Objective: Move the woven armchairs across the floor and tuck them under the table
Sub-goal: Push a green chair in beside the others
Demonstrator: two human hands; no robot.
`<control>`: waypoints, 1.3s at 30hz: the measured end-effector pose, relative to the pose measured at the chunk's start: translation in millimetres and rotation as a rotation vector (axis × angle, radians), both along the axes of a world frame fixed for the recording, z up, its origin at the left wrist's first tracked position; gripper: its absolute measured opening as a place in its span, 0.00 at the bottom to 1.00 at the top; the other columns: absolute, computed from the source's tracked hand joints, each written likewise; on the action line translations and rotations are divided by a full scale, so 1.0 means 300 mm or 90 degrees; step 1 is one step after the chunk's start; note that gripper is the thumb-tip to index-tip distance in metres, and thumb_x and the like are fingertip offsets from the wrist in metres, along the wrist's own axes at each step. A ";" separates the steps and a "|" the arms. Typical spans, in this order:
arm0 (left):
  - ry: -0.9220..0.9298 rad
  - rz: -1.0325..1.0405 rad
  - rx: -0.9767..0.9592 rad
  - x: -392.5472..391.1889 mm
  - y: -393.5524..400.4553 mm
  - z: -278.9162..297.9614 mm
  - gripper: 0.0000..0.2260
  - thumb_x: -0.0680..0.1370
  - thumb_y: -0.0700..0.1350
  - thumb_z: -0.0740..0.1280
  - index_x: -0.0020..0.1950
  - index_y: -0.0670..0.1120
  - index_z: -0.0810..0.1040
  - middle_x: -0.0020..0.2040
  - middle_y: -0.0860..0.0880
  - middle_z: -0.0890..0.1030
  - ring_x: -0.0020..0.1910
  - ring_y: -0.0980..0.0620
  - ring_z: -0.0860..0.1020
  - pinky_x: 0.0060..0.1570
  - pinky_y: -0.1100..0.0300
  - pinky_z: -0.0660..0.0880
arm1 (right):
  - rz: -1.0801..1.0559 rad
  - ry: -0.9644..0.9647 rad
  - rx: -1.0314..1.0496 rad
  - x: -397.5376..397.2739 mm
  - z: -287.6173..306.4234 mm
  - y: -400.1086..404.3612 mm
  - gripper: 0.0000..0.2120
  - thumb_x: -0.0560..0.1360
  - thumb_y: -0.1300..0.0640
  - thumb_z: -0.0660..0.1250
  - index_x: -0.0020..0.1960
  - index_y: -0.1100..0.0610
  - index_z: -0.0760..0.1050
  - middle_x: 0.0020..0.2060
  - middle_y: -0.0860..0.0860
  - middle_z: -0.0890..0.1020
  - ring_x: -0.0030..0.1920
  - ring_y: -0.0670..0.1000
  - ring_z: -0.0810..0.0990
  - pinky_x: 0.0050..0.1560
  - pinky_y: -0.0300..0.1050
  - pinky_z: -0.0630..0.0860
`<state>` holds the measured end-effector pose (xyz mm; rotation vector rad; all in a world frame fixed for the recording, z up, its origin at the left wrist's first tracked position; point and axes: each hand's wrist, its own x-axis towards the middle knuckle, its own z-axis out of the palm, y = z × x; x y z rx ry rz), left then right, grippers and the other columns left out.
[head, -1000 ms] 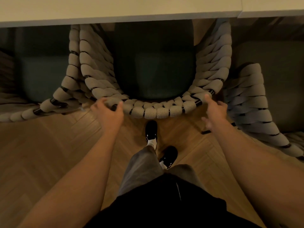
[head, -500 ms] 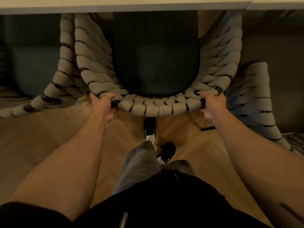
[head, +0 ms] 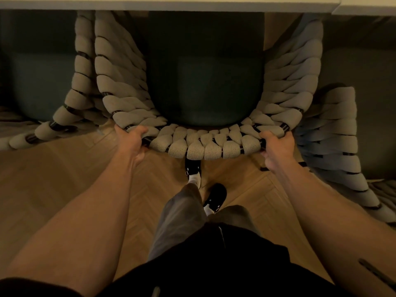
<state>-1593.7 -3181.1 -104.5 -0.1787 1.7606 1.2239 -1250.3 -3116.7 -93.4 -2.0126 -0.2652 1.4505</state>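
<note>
The person stands right behind the middle woven armchair (head: pixel 205 144), bent over it, with both hands on its curved back rim. The left hand (head: pixel 131 138) grips the rim at its left corner, fingers curled over the thick beige weave; the right hand (head: pixel 274 144) grips the rim at the right corner the same way. The 2 hands sit well apart, 1 at each end of the backrest.

The armchair's dark green seat cushion (head: pixel 205 82) reaches forward under the pale edge of the counter (head: pixel 167 6), so the front of the seat is already beneath the top while the backrest stays out over the wooden herringbone floor (head: pixel 53 179).

Just to the left of this armchair stands a second woven armchair (head: pixel 70 103), its arm nearly touching, and to the right a third woven armchair (head: pixel 334 136) (its weave looks bluish in the dim light). Both also have their seats under the counter.

Behind the middle armchair's backrest, the person's 2 black shoes (head: pixel 215 198) stand on the floor, 1 ahead of the other, the front 1 partly beneath the rim.
</note>
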 end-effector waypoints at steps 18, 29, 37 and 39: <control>-0.014 -0.011 -0.006 0.027 0.033 -0.006 0.31 0.76 0.28 0.66 0.74 0.50 0.61 0.61 0.46 0.75 0.57 0.43 0.79 0.55 0.39 0.80 | 0.066 -0.059 -0.020 0.051 -0.051 0.026 0.22 0.75 0.65 0.70 0.65 0.56 0.66 0.55 0.55 0.80 0.55 0.57 0.83 0.52 0.62 0.82; -0.056 -0.050 -0.045 0.044 -0.017 0.050 0.33 0.75 0.41 0.75 0.76 0.52 0.62 0.63 0.48 0.78 0.60 0.44 0.80 0.50 0.41 0.81 | 0.089 0.074 -0.055 0.050 0.054 -0.009 0.29 0.77 0.59 0.72 0.72 0.51 0.61 0.61 0.52 0.77 0.60 0.58 0.80 0.45 0.61 0.84; -0.080 -0.035 -0.048 0.117 -0.057 0.084 0.24 0.83 0.35 0.63 0.75 0.54 0.66 0.65 0.47 0.76 0.61 0.40 0.79 0.40 0.38 0.82 | 0.046 0.173 -0.098 -0.040 0.101 -0.107 0.16 0.83 0.61 0.62 0.70 0.60 0.68 0.53 0.57 0.83 0.46 0.56 0.85 0.50 0.54 0.84; -0.075 -0.037 -0.061 0.112 -0.054 0.086 0.25 0.83 0.35 0.63 0.76 0.55 0.66 0.67 0.46 0.76 0.63 0.39 0.78 0.42 0.37 0.82 | 0.044 0.161 -0.098 -0.047 0.096 -0.104 0.16 0.83 0.61 0.62 0.70 0.61 0.69 0.50 0.56 0.82 0.45 0.56 0.85 0.50 0.54 0.84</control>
